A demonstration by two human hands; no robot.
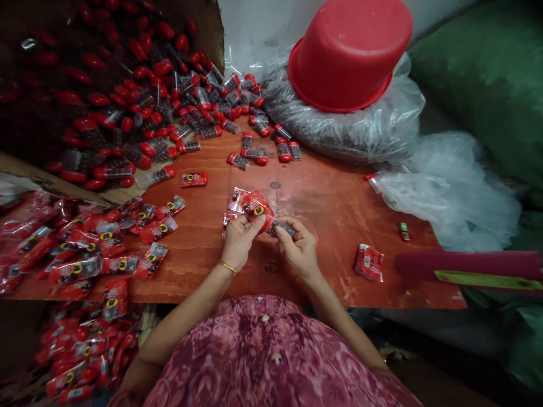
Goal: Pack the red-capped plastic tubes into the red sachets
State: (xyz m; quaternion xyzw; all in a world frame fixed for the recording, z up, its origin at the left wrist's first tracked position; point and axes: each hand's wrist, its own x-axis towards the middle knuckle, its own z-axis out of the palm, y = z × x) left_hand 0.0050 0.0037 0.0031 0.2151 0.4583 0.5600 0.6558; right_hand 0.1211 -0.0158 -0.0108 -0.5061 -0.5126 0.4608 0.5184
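Both hands meet over the middle of the orange-red table (331, 226). My left hand (242, 237) pinches a red printed plastic packet (257, 204). My right hand (297, 242) grips a small clear bottle (283, 227) with dark beads inside, at the packet's right end. The bottle's red-capped end seems to be at the packet's mouth; how far in it sits, I cannot tell. Just behind my left hand lie more flat packets (237, 198), partly covered by it. A lone bottle in red wrapping (194, 179) rests farther left.
Red-capped bottles (203, 99) spill from a cardboard box (38, 180) at the back left. Packed bottles (112, 240) pile on the left, with more below the edge. A red tub (352, 56) sits upside down on a plastic bag (339, 133). A packet stack (369, 263) lies right.
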